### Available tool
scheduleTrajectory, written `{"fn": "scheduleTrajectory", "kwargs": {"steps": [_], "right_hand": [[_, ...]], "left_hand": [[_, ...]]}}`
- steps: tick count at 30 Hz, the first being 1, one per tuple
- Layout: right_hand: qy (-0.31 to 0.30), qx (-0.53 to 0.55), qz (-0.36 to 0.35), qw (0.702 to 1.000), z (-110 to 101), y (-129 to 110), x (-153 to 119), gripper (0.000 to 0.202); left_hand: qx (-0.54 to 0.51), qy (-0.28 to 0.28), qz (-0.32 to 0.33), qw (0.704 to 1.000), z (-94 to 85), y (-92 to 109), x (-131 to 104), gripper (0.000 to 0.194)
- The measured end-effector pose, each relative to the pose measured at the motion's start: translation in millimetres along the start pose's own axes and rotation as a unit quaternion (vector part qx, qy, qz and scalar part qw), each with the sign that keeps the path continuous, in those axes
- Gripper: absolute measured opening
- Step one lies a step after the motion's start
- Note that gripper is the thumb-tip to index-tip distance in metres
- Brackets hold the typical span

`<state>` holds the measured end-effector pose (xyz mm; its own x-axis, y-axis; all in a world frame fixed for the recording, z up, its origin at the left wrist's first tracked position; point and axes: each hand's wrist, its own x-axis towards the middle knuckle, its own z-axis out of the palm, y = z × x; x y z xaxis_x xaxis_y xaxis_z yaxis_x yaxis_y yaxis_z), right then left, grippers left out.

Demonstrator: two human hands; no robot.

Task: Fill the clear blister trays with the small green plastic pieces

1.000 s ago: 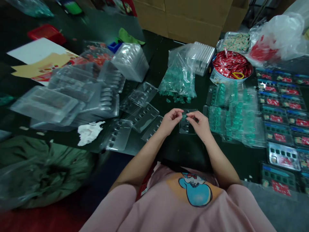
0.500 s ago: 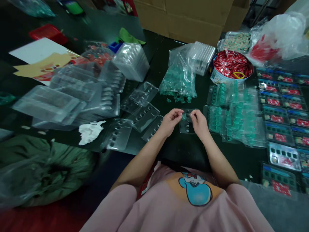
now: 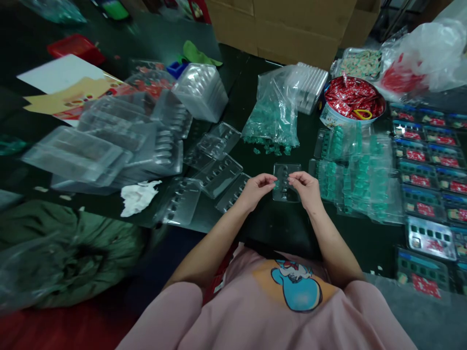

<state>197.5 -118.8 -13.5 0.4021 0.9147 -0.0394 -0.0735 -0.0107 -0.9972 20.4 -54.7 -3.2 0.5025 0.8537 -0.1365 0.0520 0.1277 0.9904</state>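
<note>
A clear plastic tray (image 3: 286, 193) with a column of small hollows lies flat on the dark table between my hands. My left hand (image 3: 260, 188) is at its left edge, thumb and fingertips pinched together, with a bit of green at the tips that is too small to make out. Over the tray's right side is my right hand (image 3: 305, 186), its fingers also drawn together; whatever they hold is hidden. Just beyond the tray, a clear bag (image 3: 274, 109) spills small green pieces (image 3: 272, 146) onto the table.
Trays filled with green pieces (image 3: 365, 175) overlap at the right, near finished-looking packs (image 3: 419, 180). Behind them stands a round tin (image 3: 333, 119) of red packets. Clear trays (image 3: 215, 175) and stacked clear covers (image 3: 76, 153) lie left. A cardboard box (image 3: 284, 29) stands at the back.
Both hands have moved slightly toward me and a little apart, uncovering more of the tray. The green piece at my left fingertips shows less than before.
</note>
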Motion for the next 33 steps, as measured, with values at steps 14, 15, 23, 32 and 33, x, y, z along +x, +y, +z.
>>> {"fn": "scheduleTrajectory", "kwargs": {"steps": [14,15,23,32,33], "right_hand": [[-0.051,0.098,0.085,0.990,22,-15,-10,0.032],[-0.058,0.102,0.084,0.990,22,-16,-10,0.032],[-0.092,0.088,0.086,0.988,17,-22,-14,0.033],[-0.092,0.033,0.080,0.992,15,-19,-15,0.033],[-0.092,0.030,0.076,0.992,15,-19,-15,0.032]], "left_hand": [[0.291,0.030,0.286,0.913,-3.8,5,-5,0.025],[0.280,0.018,0.301,0.911,-2.7,7,-4,0.026],[0.278,-0.006,0.342,0.898,-0.2,18,0,0.018],[0.304,-0.019,0.303,0.903,0.6,25,-5,0.016],[0.307,-0.019,0.296,0.904,1.5,27,-5,0.017]]}}
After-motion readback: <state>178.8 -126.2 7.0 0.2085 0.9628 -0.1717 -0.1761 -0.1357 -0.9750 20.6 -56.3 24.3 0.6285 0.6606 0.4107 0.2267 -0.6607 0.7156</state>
